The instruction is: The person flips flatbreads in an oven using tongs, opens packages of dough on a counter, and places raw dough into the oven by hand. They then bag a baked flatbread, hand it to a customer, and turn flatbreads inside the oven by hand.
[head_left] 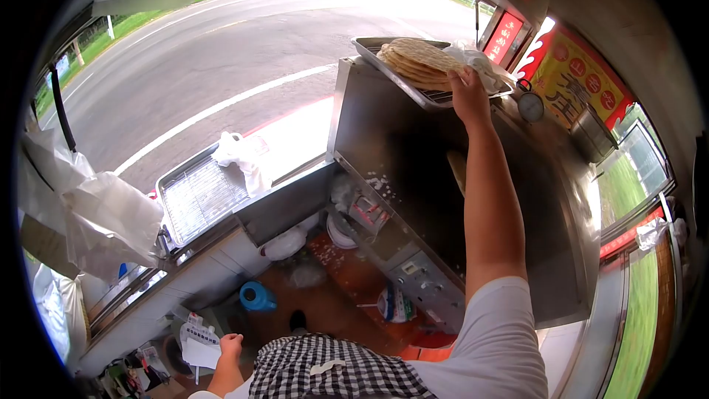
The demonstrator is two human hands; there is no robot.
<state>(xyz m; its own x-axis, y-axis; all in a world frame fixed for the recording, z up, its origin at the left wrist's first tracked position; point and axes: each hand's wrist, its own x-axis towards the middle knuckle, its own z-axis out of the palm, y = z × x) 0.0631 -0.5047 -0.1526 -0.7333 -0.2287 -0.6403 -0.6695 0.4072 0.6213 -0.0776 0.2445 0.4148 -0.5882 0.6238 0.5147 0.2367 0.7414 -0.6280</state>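
Note:
My right hand (469, 92) reaches far forward with its fingers closed at the near right edge of a stack of round flatbreads (421, 59). The stack lies on a wire rack in a metal tray (428, 103) at the far corner of a dark griddle (421, 155). A crumpled white plastic bag (480, 63) sits just beyond these fingers. Partly hidden by my forearm, a pale, long thing (457, 166) rests on the griddle. My left hand (231, 345) hangs low by the checked apron (325, 369), fingers curled in, nothing visible in it.
A second tray with a rack (199, 192) stands at the left counter, a white bag (242, 159) on its edge. A round dial gauge (530, 107) and a metal pot (593, 137) are at the right. Below are control knobs (421, 281) and a blue container (257, 296).

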